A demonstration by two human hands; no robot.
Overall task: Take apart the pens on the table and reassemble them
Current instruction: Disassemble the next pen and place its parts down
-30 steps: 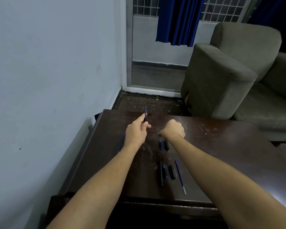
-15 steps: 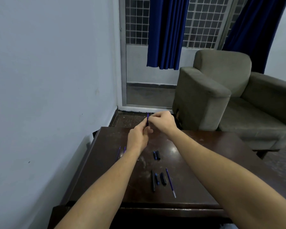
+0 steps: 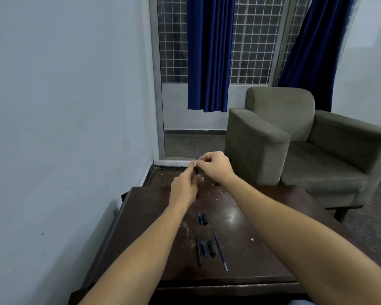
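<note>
Pen barrel (image 3: 196,172) stood upright: left hand (image 3: 184,188) fingers gripped it, right hand (image 3: 216,169) pinched it just above them, refill (image 3: 196,154) poking out on top. Best kept straight & slid slowly, w/o bending.

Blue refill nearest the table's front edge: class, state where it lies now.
In the head view, the blue refill lies on the dark table, rightmost of the near cluster, just right of a short black cap.

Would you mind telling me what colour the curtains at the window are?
Dark blue and plain; the head view shows the curtains best.
</note>
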